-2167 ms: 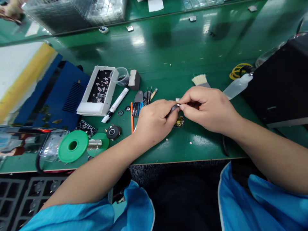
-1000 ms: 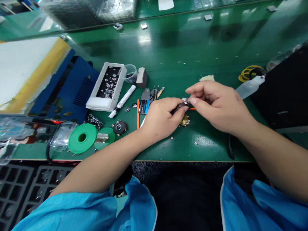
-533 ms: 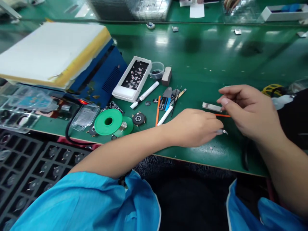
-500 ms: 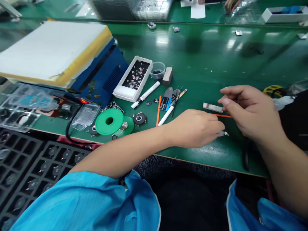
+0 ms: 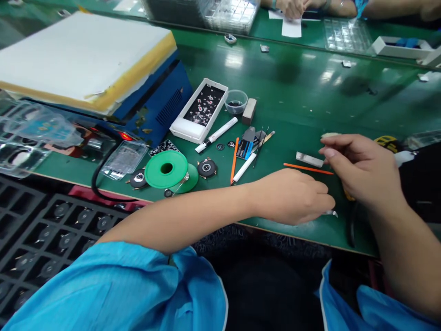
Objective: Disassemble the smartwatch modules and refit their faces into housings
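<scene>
In the head view, the left hand [image 5: 296, 195] was closed, knuckles up, around a small part [image 5: 332, 214]. Only the part's pale tip showed, out past the fingers on the side towards the right hand [image 5: 365, 170]. As far as the tip told, its long axis ran roughly sideways, away from the left wrist; the rest was hidden in the grip.

The right hand was raised beyond the part and to its right, apart from it, palm turned inward. Its thumb and forefinger were drawn near each other; whether anything was pinched there could not be told. The left hand, being in contact, was the nearer.

The bench edge [image 5: 275, 232] ran just on the body side of the left hand, so room that way appeared short. Beyond the left knuckles lay an orange stick [image 5: 308, 168], roughly crosswise, and past it a pale block [image 5: 309, 159], its right end near the right fingertips. A white pen [image 5: 244, 166] lay to the left, beyond the left wrist. A black handle [image 5: 351, 225] stood near the right wrist, on its left side. The wider room, in my judgement, was farther out, beyond the block.
</scene>
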`<state>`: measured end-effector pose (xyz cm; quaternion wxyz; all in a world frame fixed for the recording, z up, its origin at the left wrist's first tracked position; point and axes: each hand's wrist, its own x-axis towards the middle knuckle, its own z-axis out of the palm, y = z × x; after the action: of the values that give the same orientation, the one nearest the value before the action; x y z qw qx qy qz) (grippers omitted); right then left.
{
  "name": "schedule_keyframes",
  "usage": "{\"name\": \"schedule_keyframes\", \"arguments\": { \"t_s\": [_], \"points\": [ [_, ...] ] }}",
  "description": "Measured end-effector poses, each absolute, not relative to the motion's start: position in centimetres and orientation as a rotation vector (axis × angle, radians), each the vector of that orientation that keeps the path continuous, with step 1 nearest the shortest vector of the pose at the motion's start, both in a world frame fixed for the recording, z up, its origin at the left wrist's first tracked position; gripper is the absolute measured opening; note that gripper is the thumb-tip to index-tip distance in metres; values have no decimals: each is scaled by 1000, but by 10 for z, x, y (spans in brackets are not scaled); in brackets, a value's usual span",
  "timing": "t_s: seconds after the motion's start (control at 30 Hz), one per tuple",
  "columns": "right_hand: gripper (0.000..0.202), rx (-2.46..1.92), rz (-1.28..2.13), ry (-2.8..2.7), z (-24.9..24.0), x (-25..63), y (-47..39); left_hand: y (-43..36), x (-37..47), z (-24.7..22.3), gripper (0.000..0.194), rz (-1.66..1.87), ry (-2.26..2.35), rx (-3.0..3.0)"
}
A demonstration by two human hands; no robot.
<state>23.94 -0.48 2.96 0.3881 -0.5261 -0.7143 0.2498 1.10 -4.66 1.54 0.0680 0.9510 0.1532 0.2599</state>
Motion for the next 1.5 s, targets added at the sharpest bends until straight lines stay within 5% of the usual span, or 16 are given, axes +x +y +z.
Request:
{"name": "schedule_keyframes", "arguments": {
  "t_s": [1.27, 1.5],
  "points": [
    [18, -1052, 268, -1999, 83, 237, -45, -28, 5, 12, 19, 1122, 843, 2336],
    [18, -835, 60, -2159, 111, 272, -70, -28, -2, 13, 34, 984, 894, 2349]
  ]
}}
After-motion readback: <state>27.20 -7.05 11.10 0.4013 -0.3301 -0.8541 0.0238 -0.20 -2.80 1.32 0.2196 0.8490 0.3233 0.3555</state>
